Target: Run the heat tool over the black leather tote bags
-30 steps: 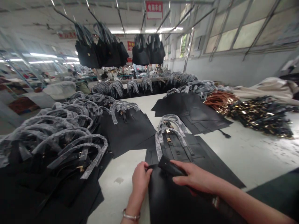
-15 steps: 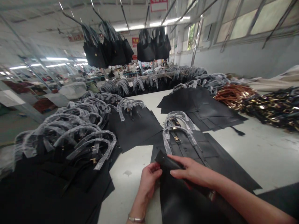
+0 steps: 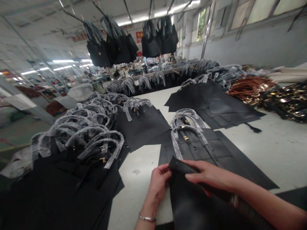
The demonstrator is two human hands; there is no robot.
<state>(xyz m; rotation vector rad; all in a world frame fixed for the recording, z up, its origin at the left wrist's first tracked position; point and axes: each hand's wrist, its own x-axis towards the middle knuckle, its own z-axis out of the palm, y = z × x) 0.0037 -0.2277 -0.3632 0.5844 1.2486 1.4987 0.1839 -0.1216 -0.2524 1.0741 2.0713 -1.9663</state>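
Note:
My left hand (image 3: 158,180) and my right hand (image 3: 209,174) both grip a narrow black leather strap (image 3: 178,165) near the table's front edge. The left fingers pinch its end. The right hand lies along it with fingers closed over it. Under the strap lies a flat black leather panel (image 3: 192,204). Just beyond my hands sits a flat black bag piece (image 3: 216,150) with plastic-wrapped handles (image 3: 185,127) and a gold buckle.
A big pile of black bag pieces with wrapped handles (image 3: 81,140) fills the left of the white table (image 3: 275,150). More black panels (image 3: 216,105) lie farther back. Brown straps (image 3: 249,88) and gold-fitted black straps (image 3: 287,100) are heaped at right. Finished bags (image 3: 112,48) hang overhead.
The view has shifted down and right, so everything sits higher and further right in frame. My hands keep hold of the strap; its end has lifted slightly off the panel.

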